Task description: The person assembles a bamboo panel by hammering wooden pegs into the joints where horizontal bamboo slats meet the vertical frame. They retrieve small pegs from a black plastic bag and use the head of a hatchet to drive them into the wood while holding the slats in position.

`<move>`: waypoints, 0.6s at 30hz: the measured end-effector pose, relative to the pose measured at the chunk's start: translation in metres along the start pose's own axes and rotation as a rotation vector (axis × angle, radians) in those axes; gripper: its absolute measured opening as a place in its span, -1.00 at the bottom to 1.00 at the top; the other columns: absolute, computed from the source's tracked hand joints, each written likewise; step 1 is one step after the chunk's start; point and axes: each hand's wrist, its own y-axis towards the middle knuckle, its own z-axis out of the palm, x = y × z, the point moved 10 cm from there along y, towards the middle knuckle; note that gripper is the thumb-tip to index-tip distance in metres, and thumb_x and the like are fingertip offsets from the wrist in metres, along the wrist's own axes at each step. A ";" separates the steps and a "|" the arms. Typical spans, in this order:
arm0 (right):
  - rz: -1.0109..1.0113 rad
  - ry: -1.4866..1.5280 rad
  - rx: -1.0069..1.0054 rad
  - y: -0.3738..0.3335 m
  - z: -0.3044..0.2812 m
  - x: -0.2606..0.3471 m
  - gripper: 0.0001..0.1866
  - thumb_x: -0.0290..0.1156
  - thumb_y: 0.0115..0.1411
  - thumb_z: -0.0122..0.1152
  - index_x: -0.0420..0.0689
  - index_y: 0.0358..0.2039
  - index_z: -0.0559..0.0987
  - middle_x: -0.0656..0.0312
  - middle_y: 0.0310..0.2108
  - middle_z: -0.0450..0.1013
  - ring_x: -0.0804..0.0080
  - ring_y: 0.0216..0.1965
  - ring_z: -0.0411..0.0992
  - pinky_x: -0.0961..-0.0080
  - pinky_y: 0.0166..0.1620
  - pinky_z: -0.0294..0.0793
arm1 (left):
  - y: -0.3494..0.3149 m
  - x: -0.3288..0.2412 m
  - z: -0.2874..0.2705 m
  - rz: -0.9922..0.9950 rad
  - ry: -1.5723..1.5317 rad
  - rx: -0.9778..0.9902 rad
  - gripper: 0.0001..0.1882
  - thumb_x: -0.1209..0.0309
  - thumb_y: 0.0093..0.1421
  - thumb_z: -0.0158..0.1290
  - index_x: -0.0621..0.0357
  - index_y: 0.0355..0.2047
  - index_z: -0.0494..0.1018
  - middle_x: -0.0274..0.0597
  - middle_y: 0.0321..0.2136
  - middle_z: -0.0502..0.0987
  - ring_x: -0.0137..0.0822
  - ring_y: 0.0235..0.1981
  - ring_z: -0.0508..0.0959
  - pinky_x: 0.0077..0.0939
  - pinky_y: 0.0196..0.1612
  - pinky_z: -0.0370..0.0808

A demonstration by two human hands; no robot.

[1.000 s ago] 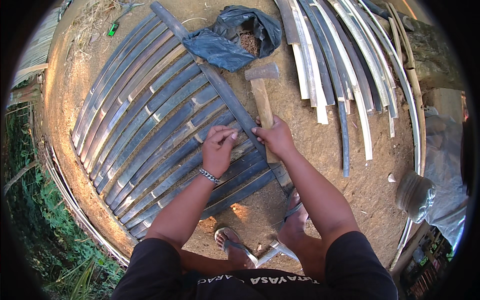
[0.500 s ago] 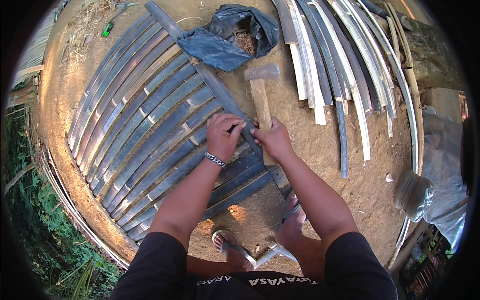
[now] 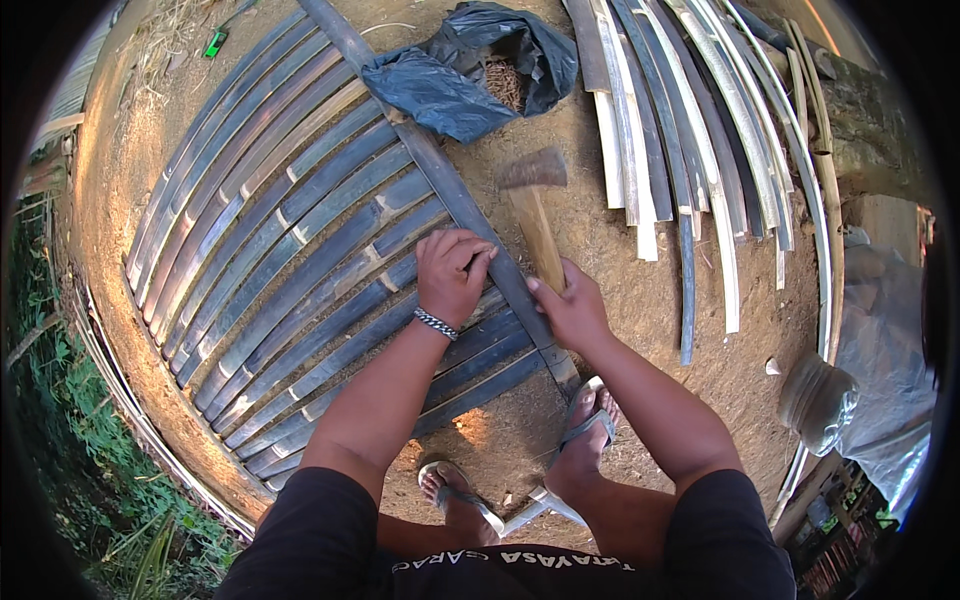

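A frame of dark bamboo slats (image 3: 300,235) lies on the ground, with a long dark crosspiece (image 3: 450,190) over the slat ends. My left hand (image 3: 452,275) rests over the slats beside this crosspiece. Its thumb and forefinger are pinched near the crosspiece's edge; anything between them is too small to make out. In my right hand (image 3: 577,310) is the wooden handle of a hammer (image 3: 540,230). The hammer's dark, rusty metal head points away from me, raised and slightly blurred, to the right of the crosspiece.
Beyond my hands, a dark plastic bag (image 3: 440,95) lies open with many thin brown nail-like pieces inside. Loose bamboo strips (image 3: 690,150) are spread at the far right. A clear plastic jug (image 3: 818,400) lies at right. My sandalled feet (image 3: 580,430) stand at the near end.
My right hand has shifted right and slightly nearer to me, taking the hammer with it; the hammer's handle leans more. My left hand keeps its pinch beside the crosspiece. The view has shifted slightly.
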 end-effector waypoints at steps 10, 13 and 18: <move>-0.385 -0.655 0.099 -0.041 -0.039 0.022 -0.51 -0.31 0.41 0.18 -0.06 0.31 0.38 -0.08 -0.01 0.56 -0.20 -0.12 0.58 0.05 -0.09 0.59 | 0.003 0.000 -0.001 -0.013 -0.011 -0.006 -0.94 0.41 0.10 0.34 0.01 -0.41 0.67 -0.38 -0.32 0.61 -0.22 -0.20 0.55 -0.24 -0.04 0.34; -0.365 -0.743 0.140 -0.038 -0.038 0.024 -0.53 -0.34 0.40 0.20 -0.07 0.28 0.40 -0.12 0.01 0.56 -0.21 -0.11 0.58 0.08 -0.08 0.59 | 0.002 0.002 -0.001 -0.023 -0.008 0.000 -0.94 0.42 0.09 0.34 0.01 -0.41 0.67 -0.38 -0.32 0.61 -0.22 -0.20 0.55 -0.23 -0.04 0.34; -0.423 -0.671 0.114 -0.043 -0.041 0.030 -0.53 -0.36 0.38 0.21 -0.06 0.27 0.41 -0.10 0.01 0.55 -0.17 -0.12 0.59 0.09 -0.09 0.60 | 0.002 0.002 -0.002 -0.012 -0.016 -0.012 -0.91 0.43 0.07 0.34 0.03 -0.40 0.66 -0.38 -0.31 0.61 -0.20 -0.20 0.54 -0.23 -0.02 0.34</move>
